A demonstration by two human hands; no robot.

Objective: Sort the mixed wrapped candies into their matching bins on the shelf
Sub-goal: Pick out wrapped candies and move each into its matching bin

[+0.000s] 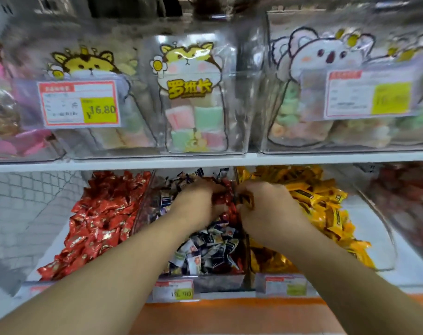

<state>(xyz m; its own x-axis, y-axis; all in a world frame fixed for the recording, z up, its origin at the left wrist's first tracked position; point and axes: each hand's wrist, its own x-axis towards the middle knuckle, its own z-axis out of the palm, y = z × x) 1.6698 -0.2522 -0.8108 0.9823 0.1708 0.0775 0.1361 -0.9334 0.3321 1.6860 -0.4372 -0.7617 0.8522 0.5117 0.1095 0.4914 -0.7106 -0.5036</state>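
On the lower shelf stand three clear bins side by side. The left bin [60, 238] holds red wrapped candies [99, 221]. The middle bin [220, 282] holds dark blue and white wrapped candies [210, 247] with some red ones mixed in. The right bin [384, 250] holds yellow wrapped candies [326, 209]. Both my hands are deep in the middle bin. My left hand [196, 204] grips a bunch of red candies [223, 200]. My right hand [266, 206] pinches a dark orange-brown candy [245, 200] near the divider wall.
The upper shelf carries clear bins of pastel marshmallow bags [193, 117] and ring sweets [302, 117] with price tags [80, 105]. A further bin of dark red sweets [408, 201] sits at far right. An orange shelf edge [229, 308] runs below the bins' price labels [174, 290].
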